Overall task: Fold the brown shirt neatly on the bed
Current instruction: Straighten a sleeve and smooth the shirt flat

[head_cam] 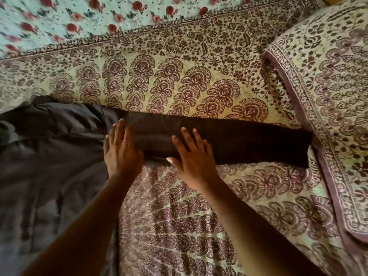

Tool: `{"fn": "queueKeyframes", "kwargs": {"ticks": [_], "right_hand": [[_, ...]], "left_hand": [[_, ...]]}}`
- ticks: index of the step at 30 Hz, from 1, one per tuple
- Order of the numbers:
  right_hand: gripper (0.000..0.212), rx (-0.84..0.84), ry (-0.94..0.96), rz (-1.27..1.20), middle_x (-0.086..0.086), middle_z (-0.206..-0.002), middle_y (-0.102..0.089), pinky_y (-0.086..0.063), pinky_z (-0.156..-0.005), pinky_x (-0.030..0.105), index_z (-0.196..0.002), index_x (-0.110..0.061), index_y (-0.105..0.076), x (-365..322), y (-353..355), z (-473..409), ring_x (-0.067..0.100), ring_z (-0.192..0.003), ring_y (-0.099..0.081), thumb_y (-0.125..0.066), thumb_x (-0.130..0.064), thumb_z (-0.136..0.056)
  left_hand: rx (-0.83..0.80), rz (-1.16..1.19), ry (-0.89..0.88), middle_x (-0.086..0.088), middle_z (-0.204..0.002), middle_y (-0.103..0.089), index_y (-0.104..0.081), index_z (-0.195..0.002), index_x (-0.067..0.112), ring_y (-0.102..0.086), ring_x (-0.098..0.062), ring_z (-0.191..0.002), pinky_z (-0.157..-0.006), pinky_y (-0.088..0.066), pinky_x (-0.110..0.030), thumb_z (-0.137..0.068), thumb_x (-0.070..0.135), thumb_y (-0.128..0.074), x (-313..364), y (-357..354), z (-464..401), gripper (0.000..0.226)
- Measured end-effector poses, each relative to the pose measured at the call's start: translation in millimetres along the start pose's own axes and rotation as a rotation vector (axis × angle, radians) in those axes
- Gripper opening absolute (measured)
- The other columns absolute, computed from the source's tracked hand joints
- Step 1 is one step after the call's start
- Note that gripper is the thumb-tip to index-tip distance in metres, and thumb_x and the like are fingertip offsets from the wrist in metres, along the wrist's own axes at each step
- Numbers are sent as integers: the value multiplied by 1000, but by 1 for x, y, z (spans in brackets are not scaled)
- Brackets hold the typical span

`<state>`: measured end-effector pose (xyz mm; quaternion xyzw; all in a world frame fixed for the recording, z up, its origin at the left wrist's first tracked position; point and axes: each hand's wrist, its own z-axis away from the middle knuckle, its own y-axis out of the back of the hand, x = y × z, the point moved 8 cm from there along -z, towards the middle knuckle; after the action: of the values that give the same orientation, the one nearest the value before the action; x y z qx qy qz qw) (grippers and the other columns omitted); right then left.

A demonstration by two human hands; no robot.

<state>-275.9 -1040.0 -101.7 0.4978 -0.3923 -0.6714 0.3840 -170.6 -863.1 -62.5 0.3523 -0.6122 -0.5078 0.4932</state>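
on bed (179,216), brown shirt (239,140) sleeve outstretched

Bed (179,86) (paisley cover): brown shirt (239,140), grey cloth (49,156), pillow (328,96) lie on it

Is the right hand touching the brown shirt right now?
Touching. The head view shows the right hand lying flat, fingers straight, on the brown shirt, with no gap visible.
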Motion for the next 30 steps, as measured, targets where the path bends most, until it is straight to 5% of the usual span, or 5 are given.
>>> {"fn": "queueKeyframes", "kwargs": {"ticks": [8, 13, 19, 25, 30], "right_hand": [[76, 165, -436, 61, 6, -174, -1, -10, -124, 66, -163, -41, -15, 41, 16, 4, 40, -159, 0, -14, -78, -97], [66, 310, 68, 79, 11, -172, -15, -19, -125, 56, -161, -10, -30, -136, 6, -45, 34, -159, -9, -36, -47, -107], [64, 51, 337, 13, 7, -174, -7, -6, -129, 50, -163, -12, -22, -333, -81, -128, 25, -160, 1, -21, -32, -102], [61, 205, 116, 148, 2, -171, -23, -13, -124, 54, -154, -51, -36, -266, -88, -183, 30, -158, -18, -26, -73, -98], [71, 264, -246, 185, 8, -172, -15, -16, -122, 64, -160, -46, -23, -165, -50, -175, 36, -159, -11, -23, -78, -98]], "left_hand": [[20, -268, 213, -5, -171, -19, -32, -158, 30, -13, -33, -158, -122, -10, -62, -106, 42, -40, -172, 37, -3, 54], [-14, -188, 254, -2, -172, -16, -24, -161, 33, -12, -29, -159, -123, -14, -61, -106, 48, -28, -227, 23, 24, 58], [-7, -129, 269, 10, -173, 10, 2, -164, 34, 6, -16, -160, -128, -8, -53, -102, 48, -20, -247, 3, 31, 68], [47, -107, 302, 9, -173, -6, -13, -164, 35, -9, -17, -160, -125, -17, -54, -103, 51, -24, -257, 4, 31, 64], [58, -85, 300, 9, -173, -7, -15, -164, 35, -9, -18, -160, -126, -17, -54, -103, 51, -27, -256, 7, 31, 64]]}}
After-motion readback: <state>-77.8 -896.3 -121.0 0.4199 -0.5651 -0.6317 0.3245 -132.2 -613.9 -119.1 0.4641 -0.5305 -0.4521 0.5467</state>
